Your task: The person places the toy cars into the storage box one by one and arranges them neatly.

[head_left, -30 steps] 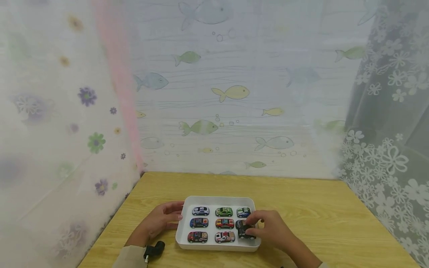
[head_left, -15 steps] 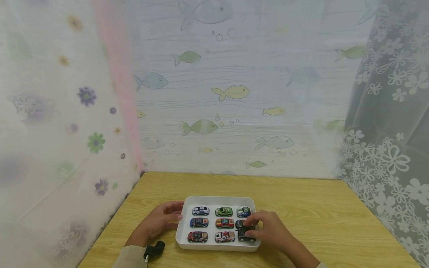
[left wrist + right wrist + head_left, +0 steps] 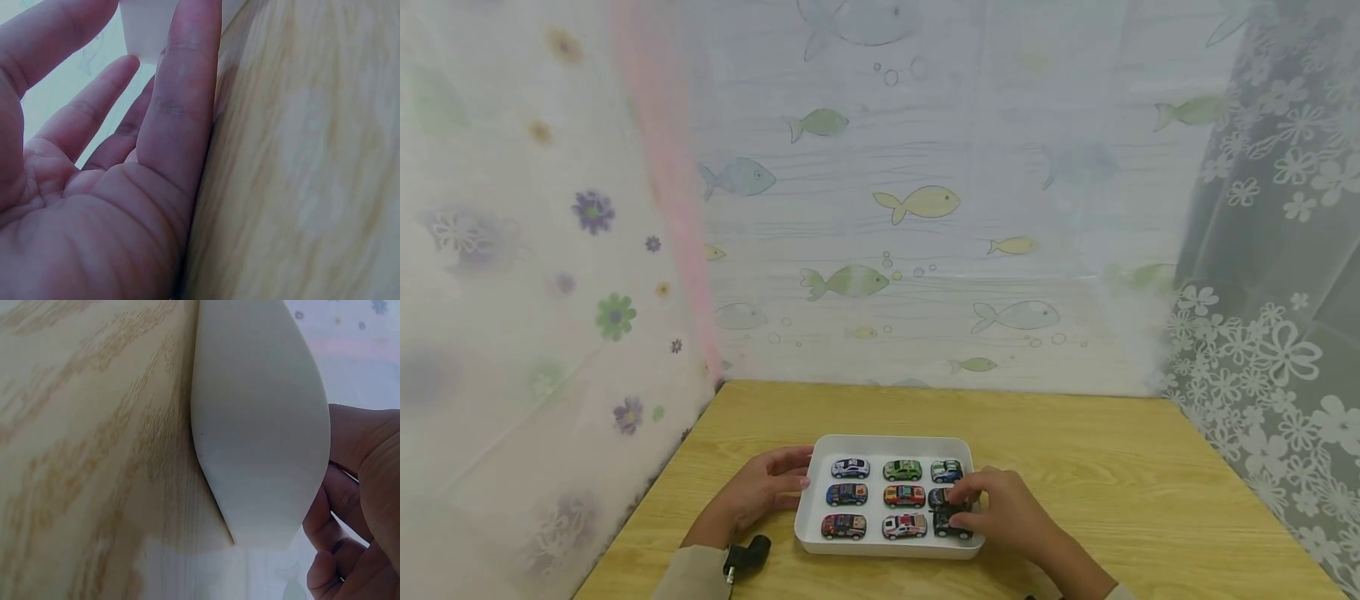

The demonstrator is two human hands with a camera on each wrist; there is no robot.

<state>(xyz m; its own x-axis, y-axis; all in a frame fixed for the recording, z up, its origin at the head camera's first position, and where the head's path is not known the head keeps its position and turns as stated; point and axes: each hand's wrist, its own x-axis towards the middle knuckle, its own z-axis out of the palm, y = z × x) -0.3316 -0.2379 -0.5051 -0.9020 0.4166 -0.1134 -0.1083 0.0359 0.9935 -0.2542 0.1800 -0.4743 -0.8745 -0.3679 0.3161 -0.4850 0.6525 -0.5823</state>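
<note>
A white tray (image 3: 850,547) holds several small toy cars set out in rows. In the head view my right hand (image 3: 1006,514) reaches over the tray's right wall and pinches a black toy car (image 3: 953,525) at the near right corner, partly hidden by the fingers. Just behind it, a dark toy car (image 3: 937,497) is half covered by my index finger. My left hand (image 3: 763,490) rests beside the tray's left wall, fingers extended and thumb tip at the rim. The left wrist view shows this palm (image 3: 106,212) facing the tray, holding nothing.
Other cars in the tray include a green toy car (image 3: 902,471), a red and yellow toy car (image 3: 904,497) and a white and red toy car (image 3: 905,527). The tray stands on a wood-grain table (image 3: 1075,467). A fish-patterned curtain (image 3: 925,275) hangs behind it.
The black toy car in my right hand has shifted slightly toward the tray's near right corner. My left hand stays at the left wall.
</note>
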